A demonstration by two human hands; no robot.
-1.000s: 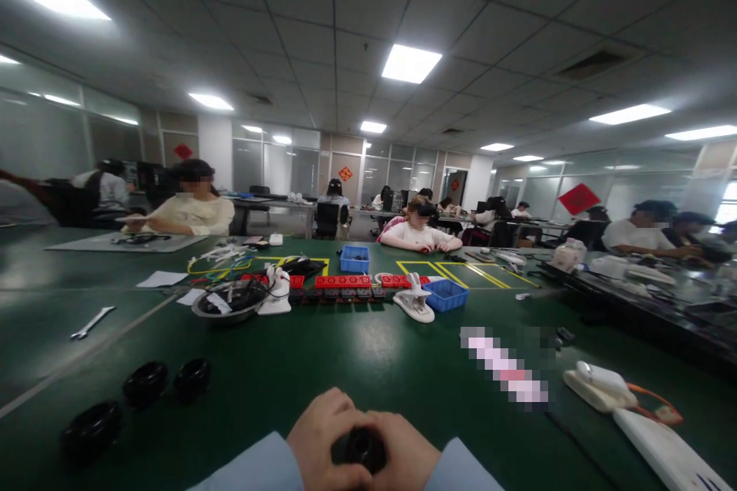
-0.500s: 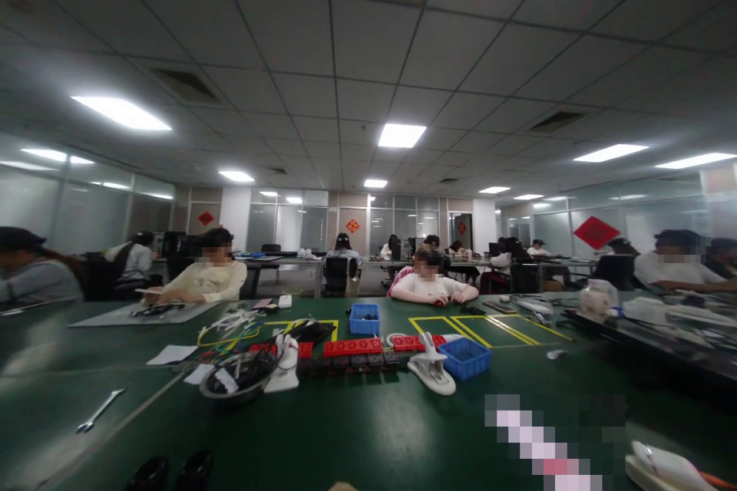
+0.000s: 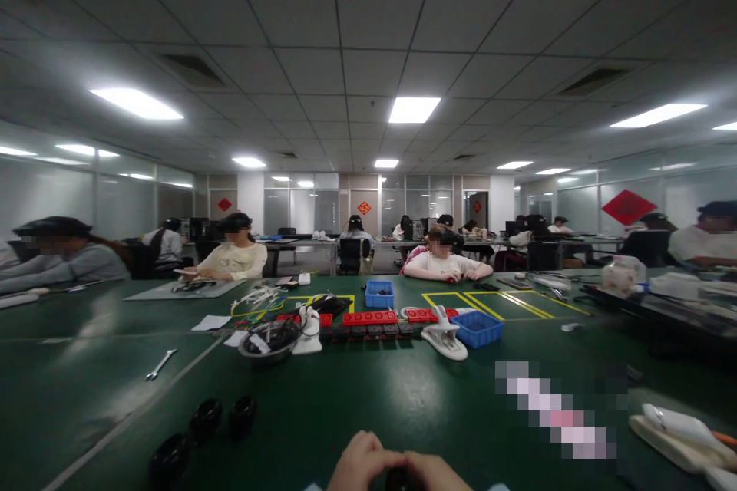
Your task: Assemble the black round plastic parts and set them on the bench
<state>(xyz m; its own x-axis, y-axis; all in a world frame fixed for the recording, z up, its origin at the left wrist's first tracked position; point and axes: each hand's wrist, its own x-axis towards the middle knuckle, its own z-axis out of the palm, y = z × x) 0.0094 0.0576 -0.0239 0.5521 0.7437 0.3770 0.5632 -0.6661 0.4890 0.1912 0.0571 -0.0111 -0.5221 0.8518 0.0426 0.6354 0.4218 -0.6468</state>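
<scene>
At the bottom edge, my left hand (image 3: 358, 464) and my right hand (image 3: 436, 471) meet with curled fingers around a small black round part (image 3: 397, 479). Most of that part is hidden by the fingers and the frame's edge, so its kind does not show. To the left on the green table lie several glossy black rounded parts: a near one (image 3: 170, 460), a middle one (image 3: 206, 420) and another black part (image 3: 242, 416) beside it.
An open-end wrench (image 3: 161, 365) lies at left. Ahead are a bowl of black cables (image 3: 270, 341), a white clamp (image 3: 444, 336), red socket strips (image 3: 369, 318) and blue bins (image 3: 477, 328). A white device (image 3: 673, 430) is at right. Co-workers sit across the table.
The view has tilted down and turned slightly left. Both my hands, with the black part between them, have come into view, where only a sliver of skin showed before.
</scene>
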